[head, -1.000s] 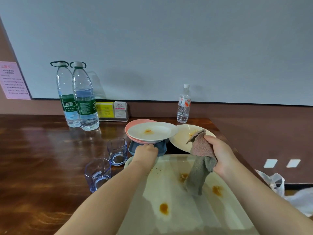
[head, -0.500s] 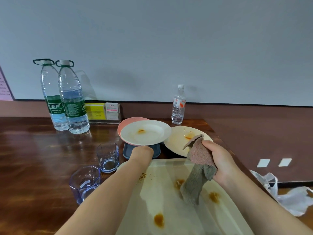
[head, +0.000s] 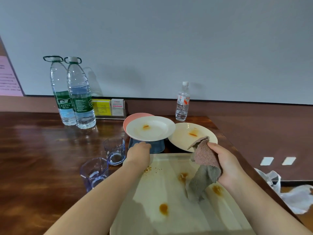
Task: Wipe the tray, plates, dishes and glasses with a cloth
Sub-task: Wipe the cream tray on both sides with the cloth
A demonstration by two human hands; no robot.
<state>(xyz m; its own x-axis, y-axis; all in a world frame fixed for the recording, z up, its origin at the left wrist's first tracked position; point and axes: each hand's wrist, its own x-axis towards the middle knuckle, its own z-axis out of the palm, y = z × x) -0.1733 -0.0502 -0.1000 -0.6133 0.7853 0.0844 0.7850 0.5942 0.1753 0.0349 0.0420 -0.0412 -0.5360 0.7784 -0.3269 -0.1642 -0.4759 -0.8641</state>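
A cream tray [head: 171, 192] with orange stains and crumbs lies in front of me. My left hand [head: 138, 152] is closed at its far left rim, right against a blue dish [head: 158, 146]. That dish carries a pink plate [head: 133, 117] and a stained white plate [head: 152, 129]. My right hand [head: 227, 165] grips a pink and grey cloth [head: 204, 162], which hangs down onto the tray. Beyond the cloth lies a stained cream plate [head: 183, 135]. Two bluish glasses [head: 115, 150] [head: 94, 172] stand left of the tray.
Two large water bottles [head: 74, 97] and a card holder [head: 109, 107] stand at the back of the wooden table [head: 42, 150]; a small bottle [head: 182, 102] stands behind the plates. The table's right edge runs close to the tray. A plastic bag [head: 294, 197] lies on the floor.
The view has shifted a little. Both hands keep their places, the left at the tray's far rim, the right holding the cloth over the tray.
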